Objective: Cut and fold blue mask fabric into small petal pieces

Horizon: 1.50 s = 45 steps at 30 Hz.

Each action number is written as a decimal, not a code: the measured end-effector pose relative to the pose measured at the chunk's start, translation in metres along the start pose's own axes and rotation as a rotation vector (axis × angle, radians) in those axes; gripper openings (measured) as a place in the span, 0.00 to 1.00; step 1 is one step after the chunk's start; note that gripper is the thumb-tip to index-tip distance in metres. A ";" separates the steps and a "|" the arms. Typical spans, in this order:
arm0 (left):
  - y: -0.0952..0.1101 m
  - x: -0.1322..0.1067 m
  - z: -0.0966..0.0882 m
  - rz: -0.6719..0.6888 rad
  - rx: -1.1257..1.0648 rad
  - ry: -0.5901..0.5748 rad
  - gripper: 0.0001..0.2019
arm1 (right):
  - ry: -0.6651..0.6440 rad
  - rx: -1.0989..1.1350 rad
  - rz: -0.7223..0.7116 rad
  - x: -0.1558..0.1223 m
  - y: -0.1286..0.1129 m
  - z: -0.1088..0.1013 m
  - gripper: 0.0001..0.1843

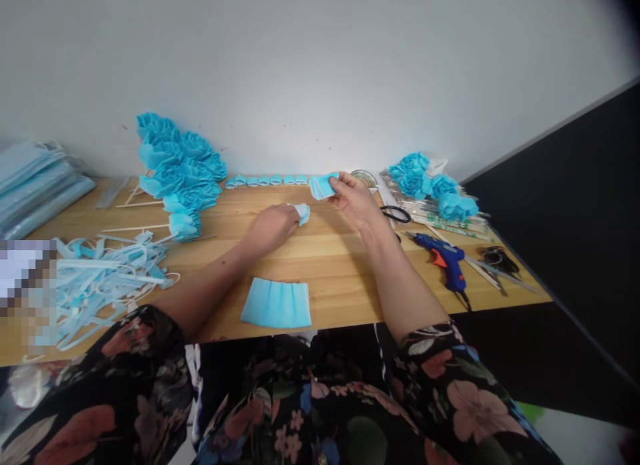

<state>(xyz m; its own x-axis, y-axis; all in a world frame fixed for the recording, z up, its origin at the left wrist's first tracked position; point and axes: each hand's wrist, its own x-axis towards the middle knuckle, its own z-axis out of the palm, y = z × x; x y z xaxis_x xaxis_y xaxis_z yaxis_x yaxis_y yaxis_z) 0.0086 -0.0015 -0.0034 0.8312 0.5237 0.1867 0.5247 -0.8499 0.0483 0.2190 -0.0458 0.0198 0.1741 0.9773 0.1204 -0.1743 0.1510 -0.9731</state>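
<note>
In the head view, my right hand (353, 197) pinches a stack of small light-blue mask pieces (323, 186) above the back of the table. My left hand (274, 226) is closed on another small blue mask piece (303, 213), which sticks out past the fingertips near the tabletop. Its finger pads are hidden from me. A larger pleated mask piece (277, 303) lies flat near the front edge, below both hands. Behind them, a row of small folded blue pieces (265, 181) stretches along the wall.
Blue paper-like flowers on sticks (183, 161) are piled at left, above tangled mask straps (110, 278). Packed masks (37, 185) lie far left. At right are more blue flowers (415, 178), black-handled scissors (396, 214) and a blue glue gun (443, 255). A wooden table (345, 278) meets the wall.
</note>
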 end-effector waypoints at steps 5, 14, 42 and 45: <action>-0.005 0.000 -0.016 0.096 -0.052 -0.102 0.09 | -0.413 -0.247 0.029 -0.014 -0.019 -0.010 0.17; 0.002 -0.014 -0.011 0.075 -0.199 -0.085 0.09 | -0.733 -0.880 -0.142 -0.046 -0.021 -0.007 0.05; 0.007 -0.026 0.008 -0.342 -0.474 0.125 0.13 | -0.288 -0.915 -0.067 -0.046 0.026 0.007 0.10; 0.009 -0.027 0.005 -0.345 -0.450 0.133 0.11 | -0.274 -0.885 -0.060 -0.043 0.029 0.008 0.11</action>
<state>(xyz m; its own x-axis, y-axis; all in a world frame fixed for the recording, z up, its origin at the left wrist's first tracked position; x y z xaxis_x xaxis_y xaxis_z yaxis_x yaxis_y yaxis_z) -0.0085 -0.0231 -0.0133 0.5810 0.7873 0.2061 0.6069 -0.5879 0.5349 0.1990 -0.0821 -0.0119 -0.0962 0.9895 0.1082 0.6507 0.1448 -0.7454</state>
